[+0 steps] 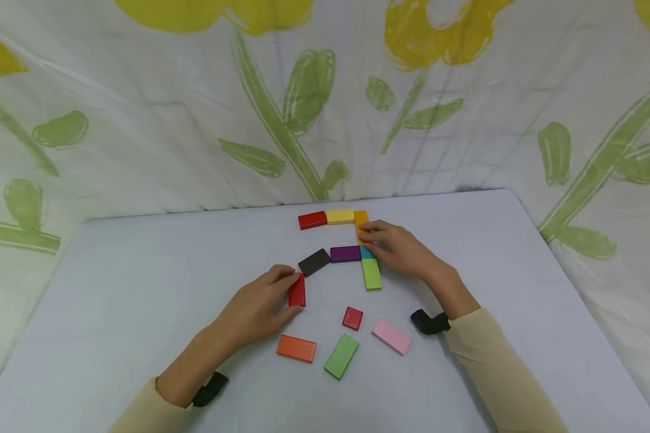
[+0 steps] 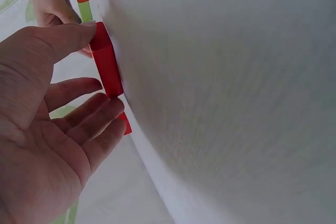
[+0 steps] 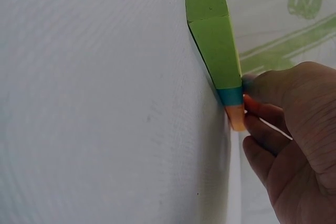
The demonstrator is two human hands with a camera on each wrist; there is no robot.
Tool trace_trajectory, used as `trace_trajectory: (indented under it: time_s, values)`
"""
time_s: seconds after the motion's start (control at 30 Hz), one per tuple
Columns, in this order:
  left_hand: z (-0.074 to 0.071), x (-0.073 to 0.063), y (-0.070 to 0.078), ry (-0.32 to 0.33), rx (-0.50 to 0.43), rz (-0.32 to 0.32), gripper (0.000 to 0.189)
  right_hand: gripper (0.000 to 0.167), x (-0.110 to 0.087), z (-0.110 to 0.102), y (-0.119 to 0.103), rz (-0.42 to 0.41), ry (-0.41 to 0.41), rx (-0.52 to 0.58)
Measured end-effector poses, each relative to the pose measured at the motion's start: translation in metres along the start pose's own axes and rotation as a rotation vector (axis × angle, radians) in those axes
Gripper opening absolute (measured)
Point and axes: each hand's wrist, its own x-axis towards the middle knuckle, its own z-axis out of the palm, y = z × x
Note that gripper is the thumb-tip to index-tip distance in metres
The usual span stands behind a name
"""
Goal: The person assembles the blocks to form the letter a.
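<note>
My left hand (image 1: 257, 307) pinches a red rectangular block (image 1: 297, 290) by its ends, thumb at the near end and a finger at the far one. In the left wrist view the same red block (image 2: 107, 64) stays on the tabletop. A dark grey block (image 1: 314, 263) lies just beyond it. At the right of the row, fingertips of my right hand (image 1: 401, 248) touch an orange block (image 1: 360, 219). Beneath its thumb is a small teal block (image 3: 231, 96), joined end to end with a lime green block (image 3: 215, 51). The hand partly hides the orange and teal blocks.
A second red block (image 1: 312, 220) and a yellow one (image 1: 340, 216) line the back; a purple block (image 1: 345, 254) sits mid-row. Nearer lie a small red block (image 1: 352, 318), a pink one (image 1: 391, 336), a green one (image 1: 342, 356) and an orange-red one (image 1: 296, 348).
</note>
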Motion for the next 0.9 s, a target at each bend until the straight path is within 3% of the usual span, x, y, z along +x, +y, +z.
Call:
trace_trajectory:
  time_s: [0.27, 0.63, 0.9]
  values:
    - [-0.004, -0.008, -0.001, 0.055, 0.045, 0.032, 0.063, 0.036, 0.001, -0.001, -0.001, 0.005, -0.003, -0.013]
    - [-0.007, -0.018, 0.001, 0.062, 0.029, 0.077, 0.061, 0.036, 0.001, 0.001, 0.001, 0.002, -0.008, -0.014]
    - [-0.007, -0.026, 0.007, 0.067, 0.025, 0.067, 0.060, 0.036, 0.000, -0.001, -0.002, 0.012, -0.012, -0.004]
